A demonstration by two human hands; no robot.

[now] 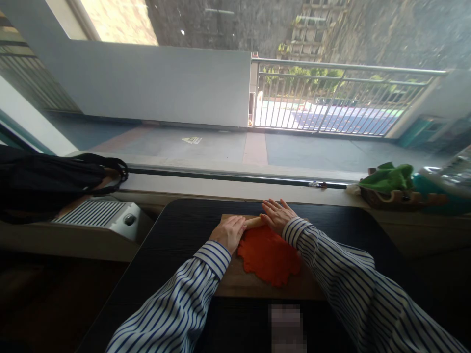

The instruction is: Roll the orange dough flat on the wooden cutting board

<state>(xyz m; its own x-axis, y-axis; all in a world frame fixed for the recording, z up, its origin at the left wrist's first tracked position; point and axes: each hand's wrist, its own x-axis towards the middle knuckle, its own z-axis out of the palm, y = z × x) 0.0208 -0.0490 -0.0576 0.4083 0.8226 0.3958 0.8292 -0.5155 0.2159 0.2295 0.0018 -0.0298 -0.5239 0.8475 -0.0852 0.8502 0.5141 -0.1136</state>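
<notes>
A flattened sheet of orange dough is lying on a wooden board at the middle of a dark ribbed tabletop, its far edge meeting a wooden rolling pin that is stretching across the board's far side. The left hand is curling loosely over the pin's left end, while the right hand is pressing on its right part with fingers spread flat and open; both are resting on the pin rather than clenching it. Blue-and-white striped sleeves are covering both forearms. Beyond the board, a window sill is running along the glass, where a green cloth is sitting on a wooden holder to the right. To the left of the tabletop, a white slatted appliance is standing near a black bag. Outside the window, a metal railing is bordering a paved terrace.
</notes>
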